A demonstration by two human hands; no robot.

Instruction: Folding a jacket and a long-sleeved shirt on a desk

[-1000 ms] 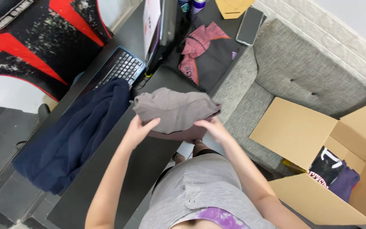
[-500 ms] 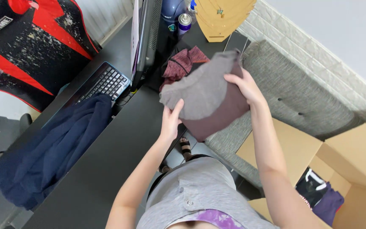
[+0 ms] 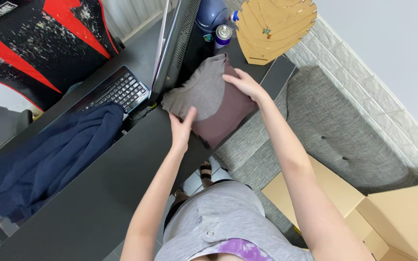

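At the far left a dark blue garment lies bunched on the black surface, its upper end touching a black keyboard. Just right of the keyboard stands a thin monitor, seen edge-on. Right of that, a folded grey and maroon garment rests at the far right end of the surface, just in front of a spray can and a cardboard necklace stand. The left hand grips the garment's near edge, thumb on top and fingers apparently under the cloth. The right hand lies flat on its far right side, fingers spread, pressing down. So the hands are apart, one at each end of the bundle, whose long axis runs from far left to near right between them. The left hand is the nearer. Farther right are a grey upholstered seat and a cardboard box.
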